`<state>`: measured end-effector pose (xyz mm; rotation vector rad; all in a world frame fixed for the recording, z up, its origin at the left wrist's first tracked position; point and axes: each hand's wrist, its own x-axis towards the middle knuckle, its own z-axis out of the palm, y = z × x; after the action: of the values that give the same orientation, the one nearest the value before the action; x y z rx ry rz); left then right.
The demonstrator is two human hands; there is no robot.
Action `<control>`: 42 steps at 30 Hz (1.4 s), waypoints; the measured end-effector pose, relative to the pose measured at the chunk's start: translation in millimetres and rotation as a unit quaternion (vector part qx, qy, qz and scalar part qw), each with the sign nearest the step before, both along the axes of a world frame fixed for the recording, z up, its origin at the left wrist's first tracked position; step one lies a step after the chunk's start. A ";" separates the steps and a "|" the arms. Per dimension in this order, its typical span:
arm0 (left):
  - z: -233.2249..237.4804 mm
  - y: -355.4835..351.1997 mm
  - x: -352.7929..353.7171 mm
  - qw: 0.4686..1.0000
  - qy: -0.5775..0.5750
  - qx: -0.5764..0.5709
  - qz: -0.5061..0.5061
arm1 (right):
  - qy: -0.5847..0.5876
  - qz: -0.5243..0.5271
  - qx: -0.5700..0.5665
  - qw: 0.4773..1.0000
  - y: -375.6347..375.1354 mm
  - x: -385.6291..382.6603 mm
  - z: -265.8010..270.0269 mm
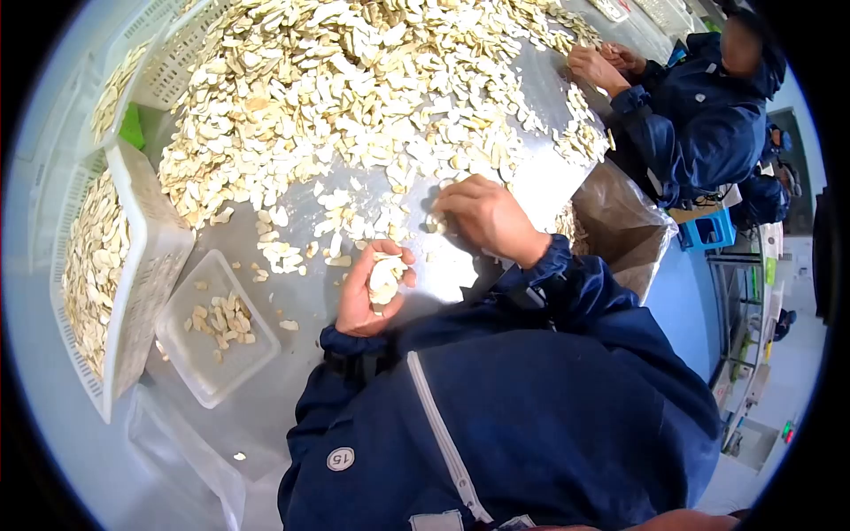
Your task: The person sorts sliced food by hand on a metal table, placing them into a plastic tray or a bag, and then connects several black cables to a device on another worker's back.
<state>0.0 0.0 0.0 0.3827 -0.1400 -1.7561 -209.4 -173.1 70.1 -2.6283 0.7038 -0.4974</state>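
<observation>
My left hand (pixel 361 297) is cupped, palm up, around several pale dried slices (pixel 386 278) close to my body. To its right, my right hand (pixel 490 218) reaches over the metal table (pixel 301 199) with its fingers curled down. The fingertips are beside a few loose slices (pixel 436 223); whether one is pinched between them is hidden. A large heap of the same cream-coloured slices (pixel 328 80) spreads beyond both hands. Stray slices (pixel 282 255) lie scattered on the metal left of my left hand.
On the left stand a white perforated basket (pixel 152 208) full of slices and a shallow plastic tray (pixel 266 350) holding some yellowish pieces. A lined bag or bin (pixel 633 232) is at the table's right edge. At upper right, a co-worker's hands (pixel 602 66) are over slices.
</observation>
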 end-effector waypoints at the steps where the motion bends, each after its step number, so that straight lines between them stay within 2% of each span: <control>1: 2.4 -0.2 -0.9 1.000 0.008 -0.004 0.003 | 0.000 -0.040 -0.003 0.999 -3.5 -9.2 2.7; 3: 3.8 -5.3 4.8 1.000 -0.003 -0.010 0.004 | 0.002 -0.087 -0.018 0.996 -17.5 -21.9 0.9; 6: 5.3 1.3 6.2 1.000 -0.030 -0.001 0.003 | 0.014 -0.052 -0.004 0.999 -22.6 -49.7 3.3; 10: 5.5 -2.6 6.3 0.999 -0.027 -0.016 0.009 | 0.006 -0.186 -0.068 0.980 -47.7 -75.1 3.0; 13: 5.4 -3.5 6.3 1.000 -0.020 -0.013 0.009 | -0.004 -0.269 -0.038 0.962 -50.2 -58.3 5.6; 15: 4.5 -3.5 6.0 1.000 -0.013 -0.010 0.010 | 0.009 -0.266 -0.074 0.961 -54.1 -44.7 -4.7; 17: 2.7 -2.5 6.3 1.000 -0.003 -0.010 0.014 | 0.026 -0.246 -0.016 0.969 -51.6 -32.5 0.7; 21: 0.5 -2.4 8.4 1.000 -0.001 -0.011 0.022 | -0.023 -0.206 -0.042 0.977 -53.0 -41.7 -9.2; 22: 1.6 -3.1 7.8 1.000 0.003 -0.012 0.024 | -0.037 -0.228 -0.031 0.973 -53.0 -48.0 -9.6; 27: 2.5 -4.1 5.5 1.000 0.007 -0.005 0.026 | 0.062 -0.342 0.007 0.938 -46.5 -89.2 13.9; 29: 3.7 -4.8 4.6 1.000 0.005 -0.007 0.028 | 0.113 -0.340 -0.065 0.931 -47.1 -99.8 12.8; 32: 4.3 -5.2 4.0 1.000 -0.002 -0.001 0.031 | 0.012 -0.303 -0.090 0.949 -41.5 -82.2 9.6; 35: 4.6 -5.2 4.5 0.999 -0.011 0.002 0.033 | -0.062 -0.178 -0.044 0.981 -33.3 -49.3 -1.3; 38: 5.8 -5.0 4.1 0.999 -0.017 0.002 0.038 | -0.049 -0.148 -0.055 0.986 -32.1 -36.9 -9.8; 42: 3.9 -3.5 4.4 0.999 -0.023 0.003 0.039 | 0.040 -0.203 0.045 0.977 -33.9 -55.1 -2.3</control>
<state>4.4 -3.5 3.9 0.4281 -0.1512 -1.6720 -264.5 -207.0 67.8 -2.4332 1.2702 -0.4587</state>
